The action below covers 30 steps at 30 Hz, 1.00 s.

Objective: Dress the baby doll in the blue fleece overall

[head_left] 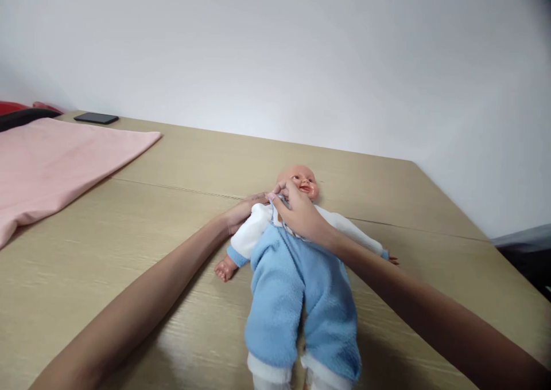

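Observation:
A baby doll (pixel 301 180) lies on its back on the wooden table (pixel 129 246), head away from me. It wears a blue fleece romper (pixel 297 298) with white sleeves. My right hand (pixel 301 215) rests on the doll's chest and pinches the romper's collar just below the chin. My left hand (pixel 243 209) grips the fabric at the doll's shoulder, beside the neck, close to my right hand. The doll's bare hand (pixel 225 269) sticks out of the blue cuff on the left.
A pink cloth (pixel 55 163) is spread over the table's far left. A black phone (pixel 95 118) lies at the back left edge near the white wall. Something dark and red (pixel 17 112) sits behind the cloth. The table's right edge runs diagonally.

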Available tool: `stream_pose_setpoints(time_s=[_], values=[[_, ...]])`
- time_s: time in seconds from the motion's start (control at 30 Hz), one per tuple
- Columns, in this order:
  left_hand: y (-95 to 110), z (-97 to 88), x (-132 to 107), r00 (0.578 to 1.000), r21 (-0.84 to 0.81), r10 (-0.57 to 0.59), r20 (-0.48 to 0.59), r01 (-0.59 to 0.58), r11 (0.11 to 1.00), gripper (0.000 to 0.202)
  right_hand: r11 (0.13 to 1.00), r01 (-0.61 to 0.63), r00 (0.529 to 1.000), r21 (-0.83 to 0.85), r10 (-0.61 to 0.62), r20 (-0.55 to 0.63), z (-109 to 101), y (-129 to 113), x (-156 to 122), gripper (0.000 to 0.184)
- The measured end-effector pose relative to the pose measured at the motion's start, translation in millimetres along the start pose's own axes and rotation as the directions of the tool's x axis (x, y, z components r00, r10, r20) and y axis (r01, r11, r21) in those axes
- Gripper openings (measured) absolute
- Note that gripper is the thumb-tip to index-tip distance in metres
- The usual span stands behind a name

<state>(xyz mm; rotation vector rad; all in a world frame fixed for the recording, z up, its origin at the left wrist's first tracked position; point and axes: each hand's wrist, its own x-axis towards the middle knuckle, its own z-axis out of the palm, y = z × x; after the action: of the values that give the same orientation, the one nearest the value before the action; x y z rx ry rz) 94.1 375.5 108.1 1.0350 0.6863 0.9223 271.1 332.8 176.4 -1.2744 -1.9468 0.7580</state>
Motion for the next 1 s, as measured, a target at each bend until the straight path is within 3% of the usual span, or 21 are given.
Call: stream_pose_setpoints(time_s=[0.1,0.23,0.37,0.47,0.6,0.7,0.87,1.0], values=[[-1,-1.0,2,0.992,-0.008,-0.060,0.113,0.061,0.998,0.036,0.999,0.022,0.997,-0.039,-0.025,-0.071,0,-6,-5,0.013],[9,-8.9,-10,0.989,0.049,-0.046,0.139,0.039,0.998,0.034,0.968,0.077,0.990,-0.240,-0.103,-0.096,-6,-14,-8,0.005],[33,-18.6,-21,0.986,0.220,-0.048,0.161,0.011,0.975,0.030,0.935,0.025,0.999,-0.354,-0.032,-0.013,-18,-16,-9,0.010],[50,-23.9,-28,0.982,0.428,-0.102,0.157,0.026,0.903,0.043,0.893,0.026,0.997,-0.450,0.012,0.080,-22,-18,-10,0.019],[64,-23.5,-38,0.970,0.684,-0.209,0.123,0.070,0.726,0.078,0.797,0.045,0.983,-0.603,0.071,0.168,-16,-31,-5,0.029],[74,-17.6,-48,0.956,0.849,-0.290,0.033,0.126,0.513,0.096,0.679,0.032,0.977,-0.733,0.133,0.167,-10,-42,2,0.022],[90,-4.0,-58,0.888,0.985,-0.459,-0.004,0.082,0.150,0.083,0.558,-0.061,0.988,-0.828,0.154,0.031,-7,-44,2,0.026],[93,4.3,-60,0.870,0.997,-0.493,-0.023,0.057,0.054,0.067,0.556,-0.058,0.990,-0.829,0.140,0.025,-9,-38,-3,0.026]])
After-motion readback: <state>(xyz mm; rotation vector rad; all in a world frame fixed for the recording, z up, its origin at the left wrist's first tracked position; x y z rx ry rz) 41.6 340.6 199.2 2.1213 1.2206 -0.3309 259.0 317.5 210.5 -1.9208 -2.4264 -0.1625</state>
